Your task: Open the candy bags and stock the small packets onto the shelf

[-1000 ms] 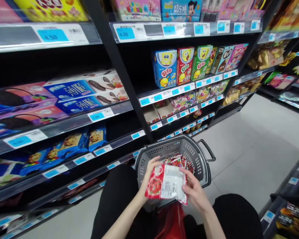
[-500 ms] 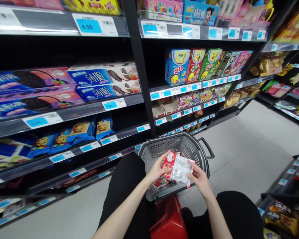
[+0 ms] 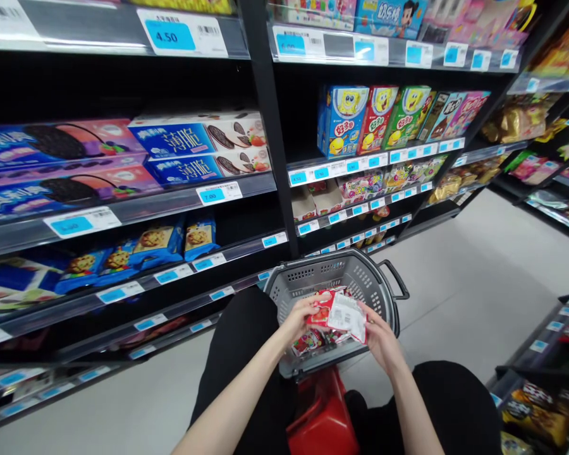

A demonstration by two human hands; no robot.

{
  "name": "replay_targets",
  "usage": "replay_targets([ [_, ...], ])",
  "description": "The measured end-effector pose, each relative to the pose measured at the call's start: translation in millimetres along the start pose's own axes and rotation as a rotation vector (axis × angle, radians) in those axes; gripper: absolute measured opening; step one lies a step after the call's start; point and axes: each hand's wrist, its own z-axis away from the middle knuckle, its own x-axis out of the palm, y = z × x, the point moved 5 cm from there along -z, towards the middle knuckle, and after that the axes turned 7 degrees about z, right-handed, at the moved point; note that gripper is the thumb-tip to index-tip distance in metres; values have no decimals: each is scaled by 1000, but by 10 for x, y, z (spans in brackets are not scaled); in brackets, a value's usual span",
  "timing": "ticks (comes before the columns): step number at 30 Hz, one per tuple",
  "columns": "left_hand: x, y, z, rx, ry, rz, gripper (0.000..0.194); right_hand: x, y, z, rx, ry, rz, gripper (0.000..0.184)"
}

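Observation:
Over a grey shopping basket (image 3: pixel 308 270), my two hands hold small snack packets. My left hand (image 3: pixel 298 318) grips a red packet (image 3: pixel 320 314) by its left side, thumb on top. On the other side my right hand (image 3: pixel 378 332) pinches a silvery white packet (image 3: pixel 348 316) with red edges, its printed back turned up. The two packets overlap in the middle, and I cannot tell whether they are joined. Beneath them, more colourful packets (image 3: pixel 307 342) lie in the basket, partly hidden by my hands.
Black shelves with boxed biscuits (image 3: pixel 175 140), blue cookie packs (image 3: pixel 159 240) and cartoon snack boxes (image 3: pixel 346 120) stand ahead and to the left. A red plastic object (image 3: pixel 320 417) sits between my knees. Another shelf with snack bags (image 3: pixel 535 411) stands at the right. Grey floor (image 3: pixel 459 272) runs between.
Both hands and the packets have shifted slightly; the white packet is more tilted and the right hand sits further along its right edge. The camera view has moved a little.

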Motion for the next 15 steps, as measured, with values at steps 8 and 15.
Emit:
replay_targets([
  [8,33,-42,-4,-159,-13,-18,33,-162,10,-18,67,147,197,43],
  [15,-318,-314,-23,-242,222,-549,38,-448,276,-117,61,294,772,47],
])
